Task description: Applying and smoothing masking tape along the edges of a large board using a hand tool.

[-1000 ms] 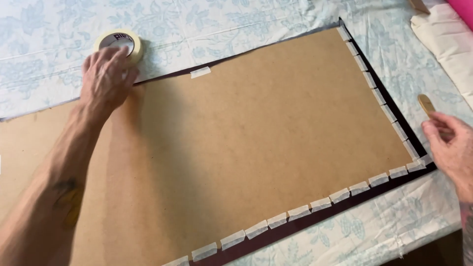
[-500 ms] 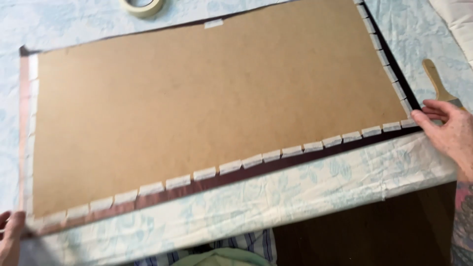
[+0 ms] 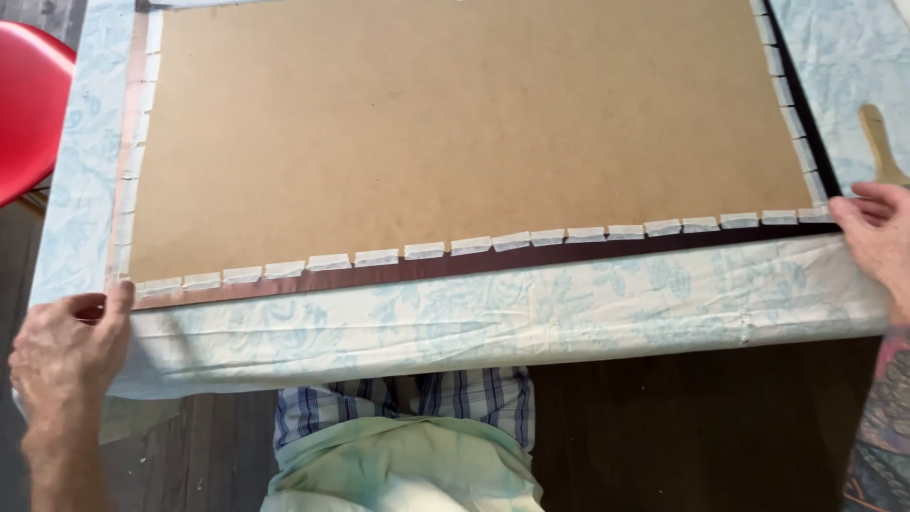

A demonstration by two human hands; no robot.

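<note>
A large dark picture frame lies face down on the table, its brown backing board held in by many short strips of masking tape along the edges. My left hand grips the near left corner of the frame, thumb on top. At the near right corner, my right hand has its fingers curled over the edge.
A pale blue floral cloth covers the table and hangs over its near edge. A wooden handle lies on the cloth to the right of the frame. A red chair stands at the left. My lap and dark wooden floor are below.
My left hand left the tape roll at the far side and came to the near left corner. My right hand shifted onto the near right corner. The tape roll is out of view.
</note>
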